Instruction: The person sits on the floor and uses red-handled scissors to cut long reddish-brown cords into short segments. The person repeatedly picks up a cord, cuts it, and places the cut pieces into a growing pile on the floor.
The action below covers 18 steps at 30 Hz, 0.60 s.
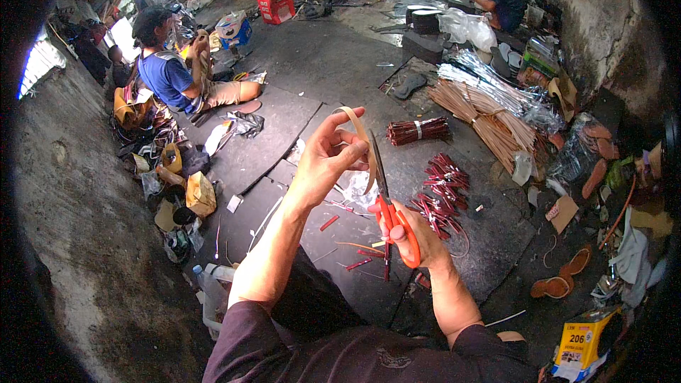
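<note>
Pinched between the fingers of my left hand (330, 152) is a thin tan strip (363, 135), bent in a curve and hanging down. My right hand (418, 237) grips orange-handled scissors (394, 223), their dark blades pointing up beside the strip. Whether the blades touch the strip I cannot tell. Beyond the scissors lies a tied bundle of dark red strips (418, 130). A loose heap of short dark red pieces (443, 188) spreads on the floor to the right of it. A few more red bits (329, 223) are scattered below my hands.
Tan strips (482, 117) and silvery strips (489, 85) lie bundled at the right. A person in blue (170, 74) sits at the left; others sit at the back. Sandal soles (564, 276) and a yellow box (585, 340) are near right. A red box (275, 4) stands far off.
</note>
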### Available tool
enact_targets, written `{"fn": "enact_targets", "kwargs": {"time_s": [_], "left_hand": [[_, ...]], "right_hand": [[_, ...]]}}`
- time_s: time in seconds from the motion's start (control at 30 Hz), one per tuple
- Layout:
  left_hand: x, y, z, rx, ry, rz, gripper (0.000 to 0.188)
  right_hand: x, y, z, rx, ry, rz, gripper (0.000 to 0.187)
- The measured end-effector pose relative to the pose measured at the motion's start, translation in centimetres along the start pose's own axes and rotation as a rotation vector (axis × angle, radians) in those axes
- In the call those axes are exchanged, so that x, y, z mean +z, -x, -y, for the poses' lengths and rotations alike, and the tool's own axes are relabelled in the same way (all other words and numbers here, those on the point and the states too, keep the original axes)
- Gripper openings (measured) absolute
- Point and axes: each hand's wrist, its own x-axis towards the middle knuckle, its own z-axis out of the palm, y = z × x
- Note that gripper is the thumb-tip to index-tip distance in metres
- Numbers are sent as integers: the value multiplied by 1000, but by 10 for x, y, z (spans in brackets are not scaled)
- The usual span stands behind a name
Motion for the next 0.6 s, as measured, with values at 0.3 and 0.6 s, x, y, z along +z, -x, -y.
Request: {"fn": "enact_targets", "kwargs": {"time_s": [0.3, 0.6], "left_hand": [[-3, -2, 5, 8, -10, -1, 59], [0, -2, 5, 2, -10, -8, 60]], "right_hand": [[4, -3, 15, 88, 75, -96, 97], [3, 0, 4, -13, 154, -121, 51]]}}
